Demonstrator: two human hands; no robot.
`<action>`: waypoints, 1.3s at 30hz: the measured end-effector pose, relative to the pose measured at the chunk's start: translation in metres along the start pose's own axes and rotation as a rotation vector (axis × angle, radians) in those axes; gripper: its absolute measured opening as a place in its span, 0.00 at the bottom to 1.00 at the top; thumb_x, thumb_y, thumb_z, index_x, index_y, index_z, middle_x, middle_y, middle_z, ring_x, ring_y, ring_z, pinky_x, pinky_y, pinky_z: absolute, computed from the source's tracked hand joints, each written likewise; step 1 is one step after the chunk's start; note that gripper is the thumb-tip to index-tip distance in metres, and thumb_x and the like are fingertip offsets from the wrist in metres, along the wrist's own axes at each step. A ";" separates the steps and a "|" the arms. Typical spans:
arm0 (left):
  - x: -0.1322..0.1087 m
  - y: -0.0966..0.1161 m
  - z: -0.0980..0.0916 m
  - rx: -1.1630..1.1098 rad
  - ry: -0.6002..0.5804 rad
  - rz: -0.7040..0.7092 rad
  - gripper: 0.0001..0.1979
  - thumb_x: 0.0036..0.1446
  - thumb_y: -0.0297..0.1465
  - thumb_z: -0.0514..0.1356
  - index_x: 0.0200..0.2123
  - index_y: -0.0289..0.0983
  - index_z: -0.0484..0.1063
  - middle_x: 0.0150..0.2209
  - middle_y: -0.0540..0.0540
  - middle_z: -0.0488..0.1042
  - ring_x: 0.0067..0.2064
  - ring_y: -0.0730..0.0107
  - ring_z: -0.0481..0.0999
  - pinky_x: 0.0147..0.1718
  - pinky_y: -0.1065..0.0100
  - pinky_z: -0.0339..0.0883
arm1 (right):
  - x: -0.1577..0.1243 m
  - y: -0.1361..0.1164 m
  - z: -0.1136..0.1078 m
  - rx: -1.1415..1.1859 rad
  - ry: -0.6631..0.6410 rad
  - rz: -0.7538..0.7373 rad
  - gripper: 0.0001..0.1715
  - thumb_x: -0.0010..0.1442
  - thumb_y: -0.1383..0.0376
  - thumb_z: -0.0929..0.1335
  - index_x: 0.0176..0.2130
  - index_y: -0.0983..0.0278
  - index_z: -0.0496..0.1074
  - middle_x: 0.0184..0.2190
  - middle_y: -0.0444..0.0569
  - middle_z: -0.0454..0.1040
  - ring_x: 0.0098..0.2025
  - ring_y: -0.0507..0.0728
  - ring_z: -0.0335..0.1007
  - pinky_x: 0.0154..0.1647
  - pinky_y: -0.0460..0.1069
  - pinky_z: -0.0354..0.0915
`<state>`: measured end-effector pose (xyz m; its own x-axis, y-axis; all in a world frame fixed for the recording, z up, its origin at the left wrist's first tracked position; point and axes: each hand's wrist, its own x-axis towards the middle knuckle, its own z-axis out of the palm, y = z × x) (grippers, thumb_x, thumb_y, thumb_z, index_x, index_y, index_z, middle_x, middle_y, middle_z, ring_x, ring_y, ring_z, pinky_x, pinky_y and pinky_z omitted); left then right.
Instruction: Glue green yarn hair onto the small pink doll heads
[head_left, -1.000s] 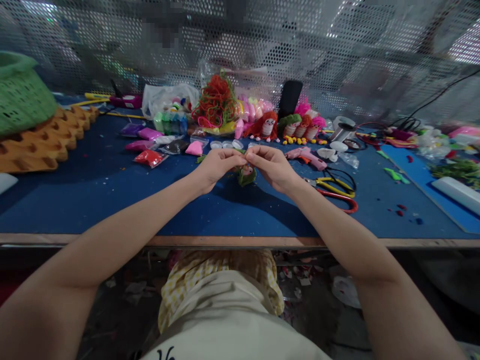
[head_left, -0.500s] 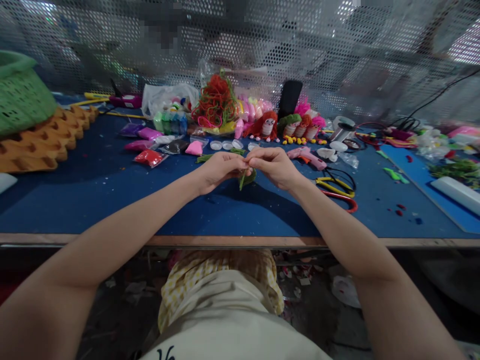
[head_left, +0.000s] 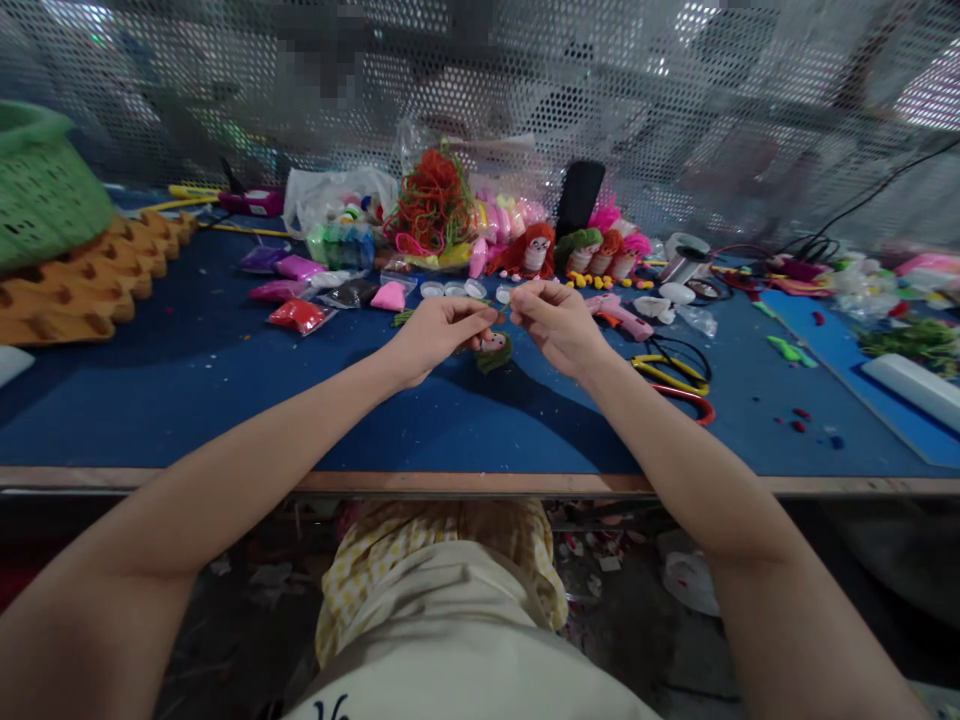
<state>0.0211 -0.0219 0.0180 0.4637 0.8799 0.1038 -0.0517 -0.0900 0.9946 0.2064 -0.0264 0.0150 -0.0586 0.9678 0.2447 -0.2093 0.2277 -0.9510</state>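
My left hand (head_left: 435, 338) is closed on a small doll (head_left: 495, 350) with a pale face and green yarn hair, held above the blue tabletop. The doll hangs face up below the fingertips, and its body is partly hidden by them. Just to the right, my right hand (head_left: 559, 325) pinches the end of a thin green yarn strand (head_left: 504, 308) that runs toward the left fingertips. A few green yarn pieces (head_left: 403, 318) lie behind my left hand.
Finished-looking yarn dolls (head_left: 536, 250) stand at the back beside a tangled yarn pile (head_left: 431, 205). A pink glue gun (head_left: 621, 315) and yellow-and-red-handled tools (head_left: 671, 372) lie right. Clay packets (head_left: 300, 315), an orange egg tray (head_left: 97, 280) and a green basket (head_left: 49, 190) are left.
My hands have drawn slightly apart, the right one moving up and right with the strand. The doll has turned so that its face shows.
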 end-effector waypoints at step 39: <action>0.020 0.006 -0.046 0.972 0.113 0.349 0.12 0.60 0.35 0.61 0.41 0.37 0.84 0.42 0.42 0.84 0.45 0.58 0.80 0.50 0.59 0.68 | -0.001 -0.002 0.004 -0.074 0.091 -0.232 0.20 0.43 0.52 0.81 0.24 0.60 0.75 0.24 0.39 0.69 0.31 0.48 0.63 0.38 0.49 0.62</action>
<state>-0.0109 0.0164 0.0258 0.4720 0.7666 0.4354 0.5914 -0.6416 0.4885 0.2032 -0.0283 0.0173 0.0713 0.8935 0.4433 -0.1348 0.4490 -0.8833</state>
